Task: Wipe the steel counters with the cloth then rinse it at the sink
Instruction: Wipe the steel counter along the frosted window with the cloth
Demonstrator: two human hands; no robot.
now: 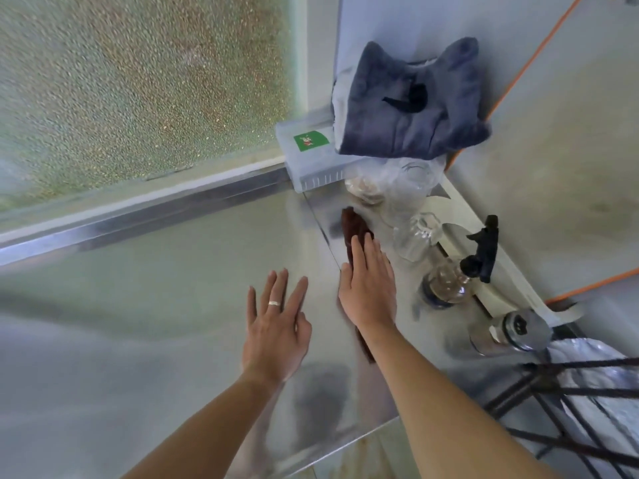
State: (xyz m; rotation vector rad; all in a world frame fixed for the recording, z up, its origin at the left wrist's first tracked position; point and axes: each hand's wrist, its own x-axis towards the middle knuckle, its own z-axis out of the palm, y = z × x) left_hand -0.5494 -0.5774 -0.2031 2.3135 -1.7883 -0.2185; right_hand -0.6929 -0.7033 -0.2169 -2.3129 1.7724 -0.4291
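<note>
A dark brown cloth (354,224) lies on the steel counter (173,288), stretched out under my right hand (368,285). That hand presses flat on the cloth with straight fingers, and most of the cloth is hidden beneath the palm and wrist. My left hand (276,330), with a ring on one finger, is spread flat over the bare steel just left of the right hand and holds nothing. No sink is in view.
Behind the cloth stand clear glasses (415,233), a bag of something (366,191), a spray bottle (449,278) and a metal-capped jar (508,333). A plastic box (311,157) carries a grey folded towel (411,105). A black wire rack (570,409) sits at the right.
</note>
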